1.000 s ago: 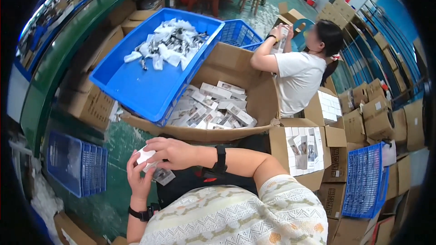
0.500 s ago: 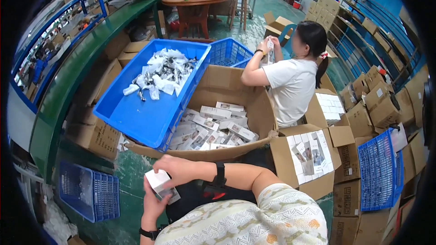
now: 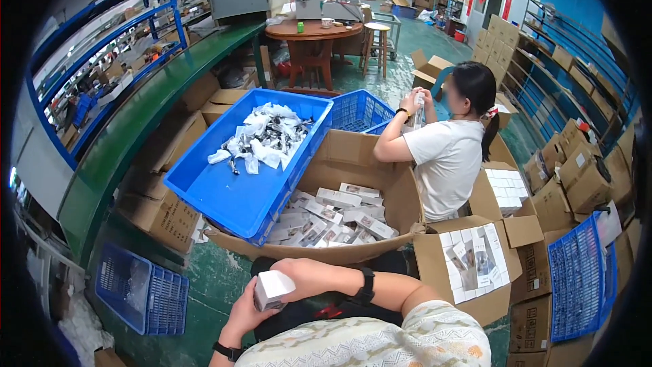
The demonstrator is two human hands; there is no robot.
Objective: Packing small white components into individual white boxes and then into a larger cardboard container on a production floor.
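Note:
Low in front of my body is a small white carton (image 3: 272,287) with a grey printed side, its white end tilted up. My left hand (image 3: 244,314) is wrapped round its lower left side. Against its upper right edge rests my right hand (image 3: 309,276), closed on it, with most of the fingertips hidden. Just beyond stands a large open cardboard box (image 3: 326,253), where several similar long white cartons (image 3: 322,212) lie loose. A blue tray (image 3: 224,187) sits over the box's left part, with small parts in clear bags (image 3: 268,134) heaped inside.
At right, an open box (image 3: 435,268) holds packed white cartons; another carton-filled box is behind it. A co-worker (image 3: 445,149) in a white shirt holds a carton. Blue baskets stand at lower left (image 3: 163,302) and right (image 3: 577,285). A green bench (image 3: 129,149) runs along the left.
My view has tilted up, so the scene sits lower. My right hand has shifted from over the carton's top to its right edge; the carton has turned in my hands.

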